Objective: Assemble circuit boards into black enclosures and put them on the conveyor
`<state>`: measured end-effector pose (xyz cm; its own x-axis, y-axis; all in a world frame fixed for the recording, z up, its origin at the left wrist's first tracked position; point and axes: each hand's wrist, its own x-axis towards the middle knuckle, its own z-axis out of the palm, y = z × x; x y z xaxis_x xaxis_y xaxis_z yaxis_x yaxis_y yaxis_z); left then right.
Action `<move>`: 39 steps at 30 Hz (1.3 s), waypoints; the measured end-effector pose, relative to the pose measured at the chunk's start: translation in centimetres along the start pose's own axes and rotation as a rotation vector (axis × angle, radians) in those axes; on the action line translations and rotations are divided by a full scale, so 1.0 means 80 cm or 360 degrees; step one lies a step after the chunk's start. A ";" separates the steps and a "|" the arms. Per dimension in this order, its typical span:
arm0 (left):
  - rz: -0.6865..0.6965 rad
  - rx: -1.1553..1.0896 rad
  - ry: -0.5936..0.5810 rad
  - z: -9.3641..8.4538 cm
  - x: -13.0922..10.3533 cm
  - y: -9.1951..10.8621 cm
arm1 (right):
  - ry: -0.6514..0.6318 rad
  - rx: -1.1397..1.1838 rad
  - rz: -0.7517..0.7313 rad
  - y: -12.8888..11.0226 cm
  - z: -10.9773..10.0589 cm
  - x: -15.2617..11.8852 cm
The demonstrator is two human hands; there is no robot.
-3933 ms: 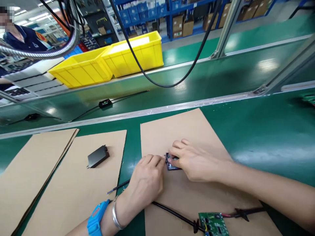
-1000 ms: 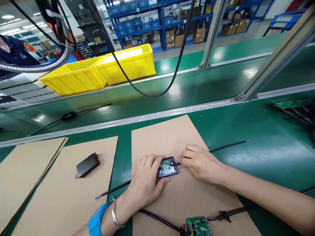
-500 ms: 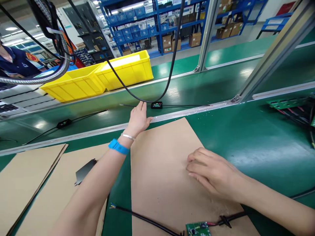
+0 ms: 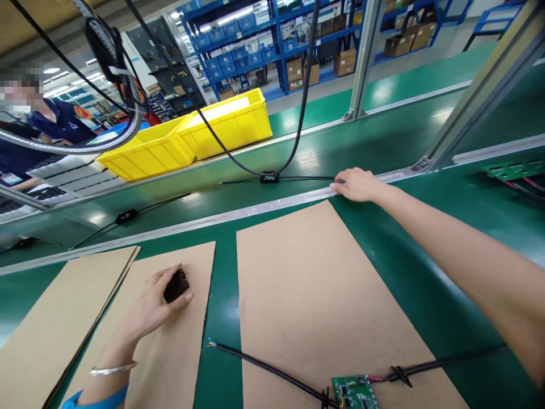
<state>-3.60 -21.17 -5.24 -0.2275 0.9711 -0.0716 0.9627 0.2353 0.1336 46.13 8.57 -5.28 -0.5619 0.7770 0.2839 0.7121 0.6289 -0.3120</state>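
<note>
Casing (image 4: 176, 287), black and boxy with a notched end, is at the middle cardboard sheet (image 4: 187, 335), clasped and partly hidden by the left hand (image 4: 155, 301). Beyond the metal strip (image 4: 272, 205), we note a black module (image 4: 269, 176) on the green surface (image 4: 334, 150), green circuitry (image 4: 269, 178) exposed, cable (image 4: 304, 178) at either end. The right hand (image 4: 356, 184) is at the right-side cable; we cannot tell whether it grips.
</note>
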 end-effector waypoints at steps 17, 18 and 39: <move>0.1177 -0.0504 -0.0177 0.050 -0.044 0.330 | -0.0705 0.0188 -0.0491 -0.229 -0.036 -0.261; 0.1175 -0.0570 -0.0157 0.047 -0.048 0.332 | -0.0688 0.0175 -0.0464 -0.230 -0.033 -0.272; 0.1269 -0.0401 -0.0190 0.045 -0.072 0.297 | -0.1025 0.0722 0.0003 -0.203 -0.026 -0.235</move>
<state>21.08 -21.33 -5.23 0.5367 0.8430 0.0356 0.7639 -0.5034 0.4038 45.97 -16.28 -3.67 -0.7931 0.5532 -0.2551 0.5497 0.4694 -0.6910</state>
